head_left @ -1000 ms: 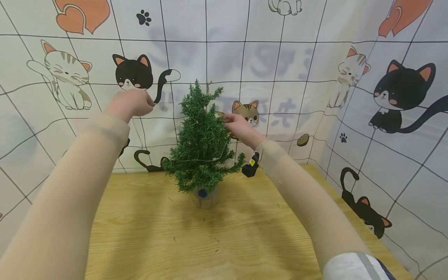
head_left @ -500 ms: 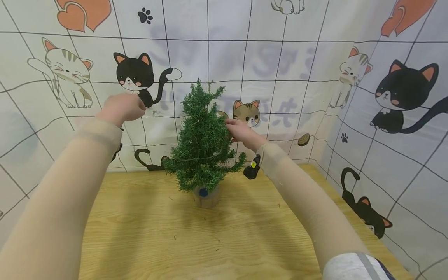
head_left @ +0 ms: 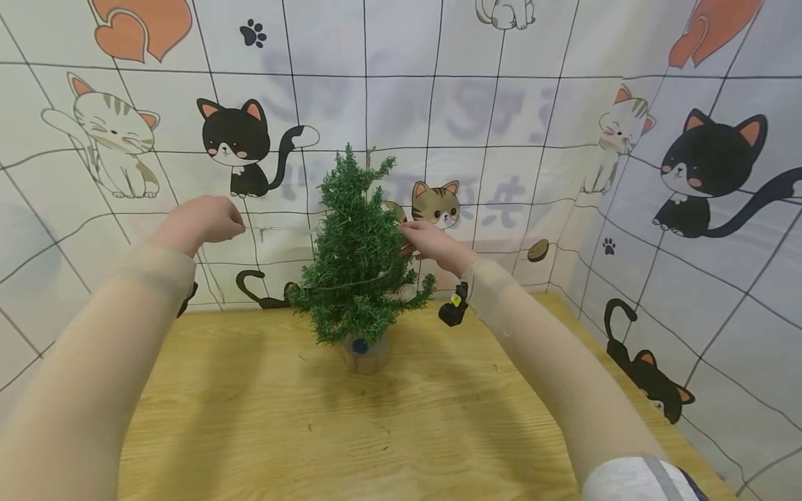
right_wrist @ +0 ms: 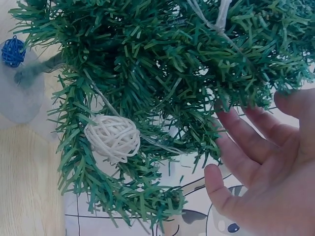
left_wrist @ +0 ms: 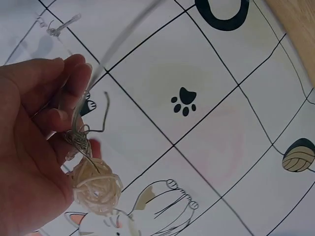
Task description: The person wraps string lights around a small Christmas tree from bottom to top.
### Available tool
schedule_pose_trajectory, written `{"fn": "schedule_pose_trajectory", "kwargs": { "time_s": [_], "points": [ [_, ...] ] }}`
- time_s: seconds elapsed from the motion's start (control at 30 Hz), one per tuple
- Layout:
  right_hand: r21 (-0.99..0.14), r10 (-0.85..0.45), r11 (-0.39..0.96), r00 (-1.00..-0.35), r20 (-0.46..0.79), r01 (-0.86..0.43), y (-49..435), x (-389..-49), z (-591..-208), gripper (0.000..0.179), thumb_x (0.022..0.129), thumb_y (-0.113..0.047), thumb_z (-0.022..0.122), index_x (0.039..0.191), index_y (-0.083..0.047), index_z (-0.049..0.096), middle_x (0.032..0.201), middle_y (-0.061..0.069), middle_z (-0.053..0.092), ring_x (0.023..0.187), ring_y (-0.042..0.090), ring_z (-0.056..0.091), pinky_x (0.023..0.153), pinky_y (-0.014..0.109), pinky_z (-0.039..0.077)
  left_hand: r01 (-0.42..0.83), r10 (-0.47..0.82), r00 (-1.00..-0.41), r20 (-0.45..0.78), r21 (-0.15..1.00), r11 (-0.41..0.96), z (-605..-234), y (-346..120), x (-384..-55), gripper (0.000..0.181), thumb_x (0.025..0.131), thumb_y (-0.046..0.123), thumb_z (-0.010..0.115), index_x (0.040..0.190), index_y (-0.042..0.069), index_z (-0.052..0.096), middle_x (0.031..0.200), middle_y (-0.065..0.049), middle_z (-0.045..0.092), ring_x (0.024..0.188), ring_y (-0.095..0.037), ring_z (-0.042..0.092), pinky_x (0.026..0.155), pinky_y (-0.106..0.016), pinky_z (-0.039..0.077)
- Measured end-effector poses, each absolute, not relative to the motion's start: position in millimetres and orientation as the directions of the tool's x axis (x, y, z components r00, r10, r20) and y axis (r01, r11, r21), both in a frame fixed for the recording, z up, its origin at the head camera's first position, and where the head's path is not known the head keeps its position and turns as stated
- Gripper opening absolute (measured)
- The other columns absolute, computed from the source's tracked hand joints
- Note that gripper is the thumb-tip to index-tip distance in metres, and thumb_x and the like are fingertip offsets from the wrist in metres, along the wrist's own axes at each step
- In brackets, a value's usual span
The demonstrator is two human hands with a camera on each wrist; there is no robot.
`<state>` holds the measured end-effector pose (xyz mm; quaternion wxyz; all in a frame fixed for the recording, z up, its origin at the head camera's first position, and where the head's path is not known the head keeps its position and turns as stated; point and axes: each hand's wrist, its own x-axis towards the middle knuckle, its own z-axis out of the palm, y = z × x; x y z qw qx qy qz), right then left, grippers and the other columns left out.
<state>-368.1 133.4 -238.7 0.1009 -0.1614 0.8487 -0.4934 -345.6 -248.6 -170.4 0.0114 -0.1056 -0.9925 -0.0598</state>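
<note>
A small artificial Christmas tree (head_left: 357, 240) stands upright, wrapped in part by a thin clear light string (head_left: 346, 284). Left of it, my left hand (head_left: 199, 224) pinches a length of that string, which stretches toward the tree. In the left wrist view a cream woven ball (left_wrist: 97, 189) and a tangle of wire (left_wrist: 78, 140) hang by the fingers. My right hand (head_left: 437, 245) is at the tree's right side, its extended fingers (right_wrist: 246, 142) touching the branch tips. A white woven ball (right_wrist: 113, 138) lies among the lower branches in the right wrist view.
The tree's pot (head_left: 371, 358) sits on a wooden table (head_left: 301, 445) scattered with a few fallen needles. A blue woven ball (right_wrist: 13, 51) is by the pot. Cat-print sheeting (head_left: 401, 104) hangs close behind and on the right.
My left hand has moved left and down, drawing the string out from the tree. My right hand has slid slightly lower along the tree's right side.
</note>
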Motion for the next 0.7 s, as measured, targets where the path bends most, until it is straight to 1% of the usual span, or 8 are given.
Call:
{"fn": "schedule_pose_trajectory", "kwargs": {
  "time_s": [0.07,0.13,0.23,0.3,0.4,0.5,0.53,0.7],
  "points": [
    [-0.884,-0.364,0.432,-0.931,0.009,-0.178,132.3,-365.5,-237.4,0.049,0.107,-0.029,0.036,0.151,-0.007,0.031,0.139,0.015,0.047,0.119,0.03,0.054,0.103,0.045,0.039,0.227,0.226,-0.974,0.026,0.108,0.968,-169.3,-250.5,-337.7,0.026,0.092,0.017,0.053,0.1,-0.002,0.068,0.09,-0.013,0.061,0.085,-0.031,0.054,0.074,-0.05,0.044],
    [-0.899,-0.35,0.393,-0.935,0.048,-0.194,132.9,-362.7,-235.5,0.049,0.106,-0.029,0.039,0.15,-0.006,0.034,0.139,0.015,0.047,0.121,0.03,0.053,0.103,0.045,0.04,0.246,0.245,-0.969,0.028,0.073,0.966,-165.8,-250.1,-327.8,0.029,0.092,0.02,0.054,0.103,-0.002,0.069,0.096,-0.016,0.065,0.087,-0.032,0.058,0.076,-0.053,0.046],
    [-0.903,-0.311,0.342,-0.938,0.152,-0.26,135.4,-354.9,-229.4,0.044,0.105,-0.027,0.043,0.143,-0.004,0.044,0.135,0.015,0.051,0.122,0.028,0.051,0.1,0.043,0.042,0.29,0.29,-0.957,0.032,0.016,0.957,-158.5,-246.4,-310.2,0.028,0.093,0.024,0.054,0.097,0.001,0.07,0.091,-0.013,0.066,0.082,-0.028,0.059,0.073,-0.05,0.046],
    [-0.89,-0.274,0.317,-0.93,0.244,-0.327,137.5,-346.3,-223.0,0.039,0.105,-0.026,0.045,0.136,-0.004,0.051,0.134,0.015,0.054,0.123,0.025,0.05,0.096,0.043,0.043,0.327,0.327,-0.944,0.033,-0.014,0.945,-153.6,-242.1,-297.7,0.025,0.093,0.025,0.054,0.085,0.006,0.068,0.076,-0.006,0.059,0.072,-0.023,0.054,0.068,-0.044,0.043],
    [-0.854,-0.209,0.299,-0.902,0.378,-0.427,139.4,-330.0,-209.9,0.032,0.103,-0.025,0.049,0.125,-0.005,0.059,0.126,0.011,0.059,0.117,0.021,0.053,0.094,0.039,0.043,0.379,0.38,-0.924,0.032,-0.04,0.925,-147.5,-235.2,-279.8,0.026,0.094,0.026,0.054,0.072,0.013,0.06,0.062,0.001,0.042,0.062,-0.016,0.042,0.062,-0.037,0.035],
    [-0.809,-0.178,0.278,-0.855,0.487,-0.519,137.8,-311.5,-193.0,0.025,0.101,-0.022,0.053,0.117,-0.005,0.062,0.118,0.007,0.062,0.111,0.019,0.055,0.095,0.036,0.043,0.416,0.418,-0.907,0.042,-0.056,0.908,-140.6,-226.7,-261.6,0.031,0.095,0.026,0.055,0.066,0.015,0.054,0.058,0.004,0.035,0.057,-0.014,0.036,0.058,-0.034,0.033],
    [-0.79,-0.179,0.276,-0.837,0.517,-0.548,136.4,-305.3,-186.9,0.023,0.101,-0.021,0.054,0.115,-0.005,0.063,0.117,0.006,0.062,0.109,0.017,0.056,0.096,0.035,0.042,0.434,0.437,-0.898,0.047,-0.064,0.899,-138.4,-223.8,-255.9,0.031,0.095,0.026,0.055,0.067,0.015,0.056,0.058,0.005,0.037,0.057,-0.013,0.036,0.058,-0.033,0.033],
    [-0.698,-0.246,0.302,-0.76,0.601,-0.65,123.2,-277.2,-160.3,0.02,0.099,-0.02,0.057,0.111,-0.007,0.066,0.107,0.005,0.064,0.096,0.017,0.056,0.085,0.032,0.042,0.515,0.522,-0.85,0.068,-0.097,0.852,-125.2,-203.8,-229.7,0.035,0.096,0.024,0.056,0.062,0.016,0.054,0.056,0.007,0.034,0.053,-0.012,0.031,0.054,-0.031,0.029]
  ]
}}
